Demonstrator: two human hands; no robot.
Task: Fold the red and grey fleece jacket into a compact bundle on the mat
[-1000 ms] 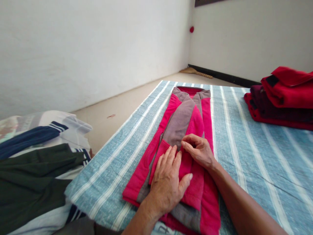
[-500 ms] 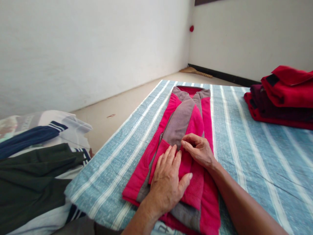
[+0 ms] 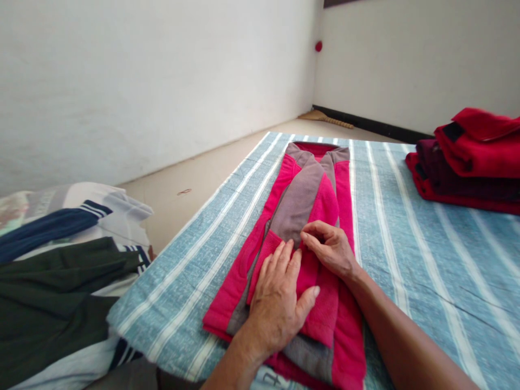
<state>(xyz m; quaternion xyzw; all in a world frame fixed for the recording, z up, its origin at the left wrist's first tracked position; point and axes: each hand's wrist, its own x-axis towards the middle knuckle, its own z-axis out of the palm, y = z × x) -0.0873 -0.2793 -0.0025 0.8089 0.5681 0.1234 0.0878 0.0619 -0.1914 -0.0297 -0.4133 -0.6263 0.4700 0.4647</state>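
Observation:
A pink and grey fleece jacket [image 3: 300, 206] lies folded lengthwise on a striped blue cloth, collar at the far end. One sleeve is laid down along its front, cuff toward me. My left hand [image 3: 280, 300] rests flat on the lower sleeve, fingers spread a little and thumb out to the right. Just beyond it, my right hand [image 3: 329, 246] touches the sleeve near the grey and pink seam. Its thumb and forefinger are pinched together; whatever lies between the tips is too small to make out.
The striped cloth [image 3: 382, 227] covers a flat surface. Folded red and maroon garments [image 3: 479, 157] are stacked at right. Left of the cloth's edge lie loose clothes, dark green [image 3: 60, 292] and navy [image 3: 52, 230]. White walls [image 3: 162, 81] meet beyond, with a broom-like object [image 3: 325, 118] near the corner.

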